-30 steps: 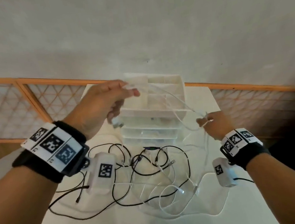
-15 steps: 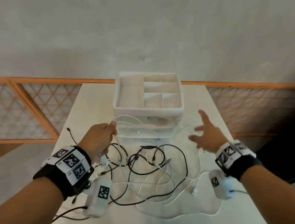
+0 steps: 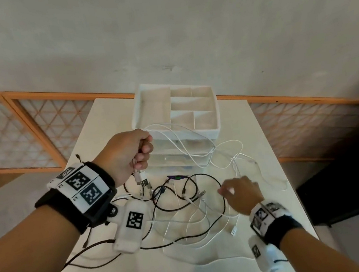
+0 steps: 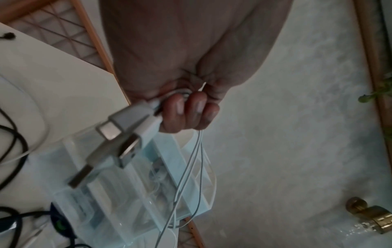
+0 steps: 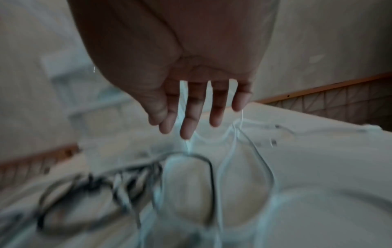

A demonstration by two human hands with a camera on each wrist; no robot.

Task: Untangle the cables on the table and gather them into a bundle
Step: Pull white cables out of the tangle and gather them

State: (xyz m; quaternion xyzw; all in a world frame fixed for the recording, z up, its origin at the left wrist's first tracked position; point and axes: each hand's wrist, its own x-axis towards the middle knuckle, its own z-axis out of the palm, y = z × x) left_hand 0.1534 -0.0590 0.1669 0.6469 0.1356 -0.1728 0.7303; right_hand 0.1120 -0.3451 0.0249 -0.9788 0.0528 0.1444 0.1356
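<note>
White and narrow, the table [image 3: 252, 127] stands against a pale wall, with a white drawer organizer [image 3: 175, 122] at its far end. Over the near side of it the person's left hand [image 3: 129, 155] is raised, fingers [image 4: 191, 109] curled tight round a bunch of white cables [image 3: 188, 143]; their USB plugs [image 4: 118, 132] stick out below the fist, and the strands loop away to the right and down to the tabletop. Lower and to the right, the right hand [image 3: 242, 193] hovers just above the table with its fingers [image 5: 191, 114] straight and spread, holding nothing. Between the two hands lies the tangle of black cables [image 3: 181, 194] and more white ones, sprawled across the middle of the table.
</note>
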